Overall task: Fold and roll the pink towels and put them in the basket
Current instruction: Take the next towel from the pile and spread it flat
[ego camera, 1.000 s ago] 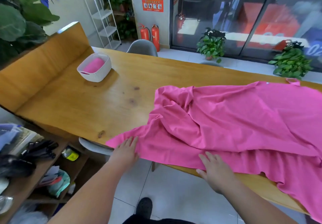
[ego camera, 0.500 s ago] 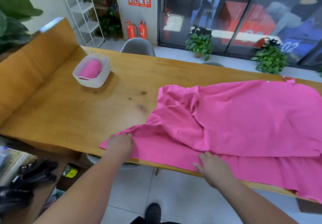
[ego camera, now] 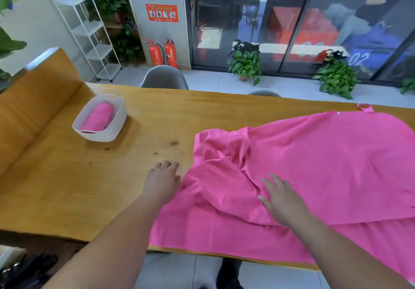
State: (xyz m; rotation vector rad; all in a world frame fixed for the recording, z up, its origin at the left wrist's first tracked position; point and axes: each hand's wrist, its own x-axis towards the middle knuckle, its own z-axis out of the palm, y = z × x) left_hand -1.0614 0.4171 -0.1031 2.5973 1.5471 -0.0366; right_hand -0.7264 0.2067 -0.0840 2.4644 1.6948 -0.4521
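A large pink towel (ego camera: 314, 165) lies spread and wrinkled over the right half of the wooden table (ego camera: 78, 187), its near edge hanging slightly past the table's front. My left hand (ego camera: 162, 181) rests at the towel's left edge, fingers curled, and whether it pinches the cloth is hidden. My right hand (ego camera: 280, 196) lies flat and open on the towel's near middle. A white basket (ego camera: 112, 129) at the far left of the table holds one rolled pink towel (ego camera: 98, 117).
Grey chairs (ego camera: 165, 78) stand behind the table's far edge. A raised wooden ledge (ego camera: 33, 100) borders the table's left side. A white shelf rack (ego camera: 87, 32), fire extinguishers (ego camera: 164, 53) and potted plants (ego camera: 246, 61) stand on the floor beyond.
Both hands moved forward from the table's front edge onto the table. The towel's left corner came up with my left hand and its near part now lies flatter.
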